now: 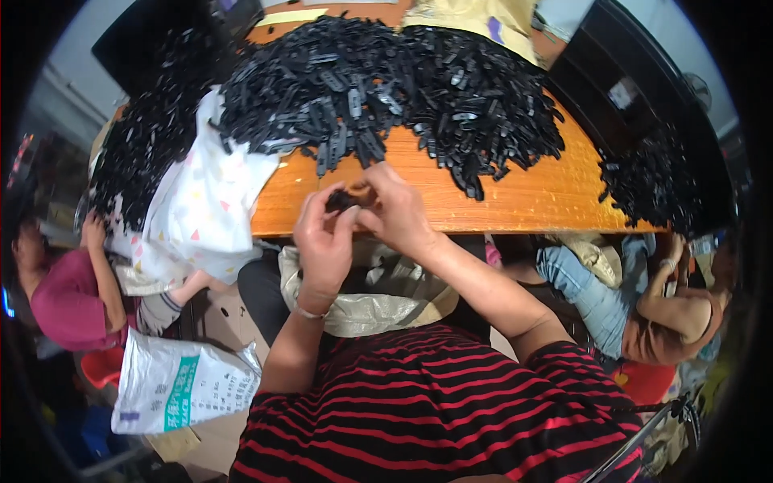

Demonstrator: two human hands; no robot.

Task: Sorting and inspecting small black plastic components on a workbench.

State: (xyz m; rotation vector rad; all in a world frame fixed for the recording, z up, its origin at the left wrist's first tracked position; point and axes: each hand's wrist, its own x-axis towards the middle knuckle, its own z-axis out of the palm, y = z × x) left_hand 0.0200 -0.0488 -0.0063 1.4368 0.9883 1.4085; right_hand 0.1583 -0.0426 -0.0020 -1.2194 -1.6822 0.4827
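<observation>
Striped shirt (435, 402) foremost, dark piece (341, 200) between both hands (324, 241) (400, 211).

A workshop — heaps of small black parts (322, 88) on a wooden table (523, 205), co-workers (72, 298) on both sides

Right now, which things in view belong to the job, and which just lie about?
Job, likely:
small dark piece between left hand and right hand
black plastic parts on the wooden table
woven sack beneath the hands

Lying about, likely:
printed white sack
patterned white cloth
</observation>
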